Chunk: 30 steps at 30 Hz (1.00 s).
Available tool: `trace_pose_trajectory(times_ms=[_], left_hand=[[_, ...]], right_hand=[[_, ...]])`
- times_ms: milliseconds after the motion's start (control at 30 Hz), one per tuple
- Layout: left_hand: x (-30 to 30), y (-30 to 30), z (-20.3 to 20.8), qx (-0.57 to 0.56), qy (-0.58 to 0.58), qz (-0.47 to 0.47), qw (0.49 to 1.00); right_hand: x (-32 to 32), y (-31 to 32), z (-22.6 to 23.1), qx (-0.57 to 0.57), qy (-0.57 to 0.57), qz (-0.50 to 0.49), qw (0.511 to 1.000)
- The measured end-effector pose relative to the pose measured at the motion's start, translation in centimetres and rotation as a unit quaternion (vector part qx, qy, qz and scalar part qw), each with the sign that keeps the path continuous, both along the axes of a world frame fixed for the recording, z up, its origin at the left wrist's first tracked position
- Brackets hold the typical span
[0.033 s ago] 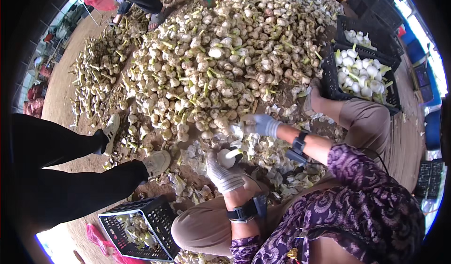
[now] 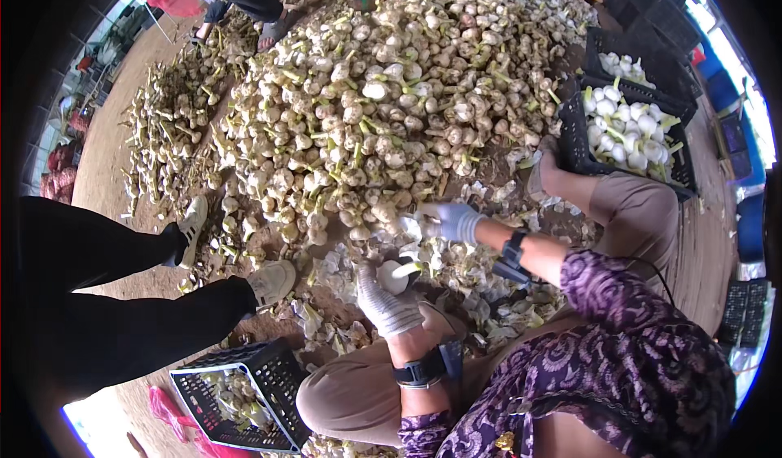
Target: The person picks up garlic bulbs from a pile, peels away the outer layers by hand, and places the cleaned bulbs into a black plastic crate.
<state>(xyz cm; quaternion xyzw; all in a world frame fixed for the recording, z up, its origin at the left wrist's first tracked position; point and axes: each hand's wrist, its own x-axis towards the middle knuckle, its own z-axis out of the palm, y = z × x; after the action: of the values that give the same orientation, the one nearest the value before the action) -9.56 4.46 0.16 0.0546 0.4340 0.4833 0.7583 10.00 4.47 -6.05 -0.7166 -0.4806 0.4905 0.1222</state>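
Observation:
My left hand, in a pale knit glove, is closed around a white garlic bulb. The bulb's skin looks smooth and clean, and its green-white stem points right. Up and to the right of it, my gloved right hand is over the near edge of the garlic heap. Its fingers are smeared by motion beside a pale, papery patch, so I cannot make out a grip. Loose garlic skins lie on the ground below and around both hands.
Black crates of clean white garlic stand at the right. A tilted black crate with garlic scraps lies at lower left, by a pink bag. A person's dark-trousered legs reach in from the left; another person is at the far side.
My right hand and forearm have shifted very slightly, with the wrist a little lower and to the left. My left hand and its garlic bulb stay in place.

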Motion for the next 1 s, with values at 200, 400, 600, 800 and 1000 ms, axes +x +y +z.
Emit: trace_pose_trajectory(times_ms=[200,400,600,800,1000], left_hand=[[-0.3,-0.3,2.0,0.066,0.106,0.083,0.989],[-0.4,0.3,1.2,0.054,0.159,0.07,0.983],[-0.9,0.2,0.7,0.047,0.198,0.071,0.977],[-0.6,-0.2,-1.1,0.064,0.216,0.037,0.974],[-0.7,0.1,-2.2,0.049,0.22,0.031,0.974]], right_hand=[[-1.0,-4.3,-8.2,-0.141,-0.232,0.33,0.904],[-0.2,-5.5,-6.1,-0.292,-0.16,0.56,0.759],[-4.9,5.2,-0.2,-0.084,0.104,-0.077,0.988],[-6.6,9.0,-8.4,0.049,-0.017,-0.125,0.991],[-4.4,6.3,-5.5,0.009,0.191,-0.214,0.958]])
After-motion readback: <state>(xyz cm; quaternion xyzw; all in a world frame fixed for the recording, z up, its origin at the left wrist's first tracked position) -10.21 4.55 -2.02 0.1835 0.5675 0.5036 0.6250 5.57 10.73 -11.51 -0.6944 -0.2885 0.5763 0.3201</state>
